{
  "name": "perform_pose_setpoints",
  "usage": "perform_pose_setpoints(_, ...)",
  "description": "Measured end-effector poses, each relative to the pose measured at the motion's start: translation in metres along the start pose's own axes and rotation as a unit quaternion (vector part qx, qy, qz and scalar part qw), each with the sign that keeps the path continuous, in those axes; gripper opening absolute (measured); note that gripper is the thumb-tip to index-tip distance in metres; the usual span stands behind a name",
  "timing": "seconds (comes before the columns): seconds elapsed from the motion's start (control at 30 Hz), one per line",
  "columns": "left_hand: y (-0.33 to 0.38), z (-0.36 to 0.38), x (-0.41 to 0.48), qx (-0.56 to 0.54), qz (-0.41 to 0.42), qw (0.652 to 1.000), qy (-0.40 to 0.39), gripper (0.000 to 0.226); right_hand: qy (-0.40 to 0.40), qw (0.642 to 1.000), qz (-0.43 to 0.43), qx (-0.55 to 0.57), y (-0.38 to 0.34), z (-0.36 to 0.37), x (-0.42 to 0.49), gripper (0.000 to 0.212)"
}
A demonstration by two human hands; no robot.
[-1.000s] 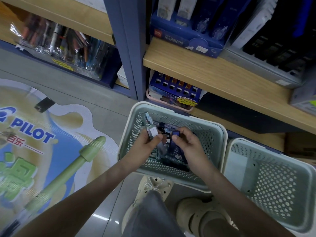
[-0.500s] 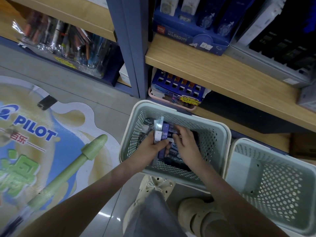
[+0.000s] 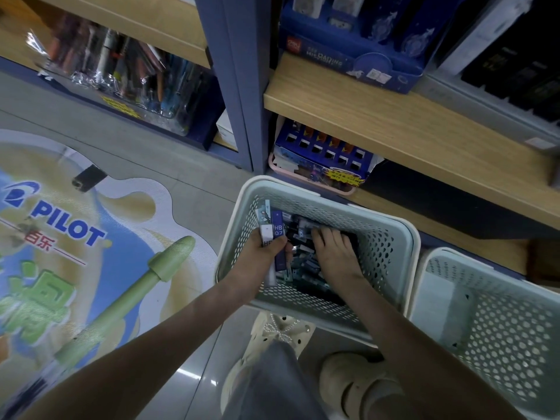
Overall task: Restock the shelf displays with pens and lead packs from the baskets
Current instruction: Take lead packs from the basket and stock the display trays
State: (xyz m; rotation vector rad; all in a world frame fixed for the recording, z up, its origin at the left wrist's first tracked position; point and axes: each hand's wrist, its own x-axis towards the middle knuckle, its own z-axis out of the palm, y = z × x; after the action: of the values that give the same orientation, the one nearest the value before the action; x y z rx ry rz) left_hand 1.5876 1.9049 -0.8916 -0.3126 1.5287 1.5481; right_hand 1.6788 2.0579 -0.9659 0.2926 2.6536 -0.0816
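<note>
Head view: the left hand [image 3: 257,259] has risen a little since half a second ago, and its fingers grip a fanned bunch of lead packs [image 3: 278,225] over the near-left corner of the basket [image 3: 333,204]. The right hand [image 3: 336,253] has left that bunch and moved right, deeper into the loose packs [image 3: 306,268] on the basket's bottom. Its fingers reach forward with the tips down among them; I cannot tell whether they pinch one. The second basket [image 3: 485,262] stands just beside on the right, as before.

The navy pack in the bunch reads "HB 0.7" and a white one "HB". The floor sticker [image 3: 68,225] reads "PILOT". Print on the blue display box [image 3: 348,60] on the shelf [image 3: 394,122] is too blurred to read.
</note>
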Motion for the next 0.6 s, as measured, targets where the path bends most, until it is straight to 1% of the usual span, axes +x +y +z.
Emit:
perform_pose_setpoints(0.07, -0.001, -0.001, 0.001, -0.004, 0.000, 1.000, 0.007, 0.012, -0.007, 1.000, -0.014, 0.007, -0.001, -0.004, 0.001, 0.083)
perform_pose_setpoints(0.1, -0.002, -0.001, 0.002, -0.004, 0.002, 1.000, 0.009, 0.012, -0.023, 1.000, -0.019, 0.004, -0.002, -0.006, 0.001, 0.081)
perform_pose_setpoints(0.13, -0.003, -0.002, 0.003, -0.002, 0.004, 1.000, 0.011, 0.012, -0.027, 0.999, -0.018, 0.001, -0.003, -0.006, 0.002, 0.082)
perform_pose_setpoints(0.17, -0.005, -0.003, 0.003, 0.001, 0.005, 1.000, 0.014, 0.013, -0.009, 1.000, -0.014, -0.004, -0.003, -0.006, 0.002, 0.085)
perform_pose_setpoints(0.23, -0.008, -0.003, 0.005, 0.005, 0.005, 1.000, 0.021, 0.015, 0.004, 1.000, -0.020, -0.017, -0.007, -0.004, 0.000, 0.093)
perform_pose_setpoints(0.33, -0.012, -0.003, 0.006, 0.016, 0.009, 1.000, 0.021, 0.015, 0.026, 0.999, -0.033, -0.021, -0.008, 0.005, -0.001, 0.098)
perform_pose_setpoints(0.47, -0.014, -0.001, 0.007, 0.012, 0.013, 1.000, 0.024, 0.013, 0.032, 0.999, -0.029, -0.022, -0.007, 0.004, 0.002, 0.095)
perform_pose_setpoints(0.6, -0.014, 0.000, 0.008, 0.012, 0.015, 1.000, 0.018, 0.015, 0.020, 1.000, -0.007, 0.000, -0.008, 0.005, 0.005, 0.093)
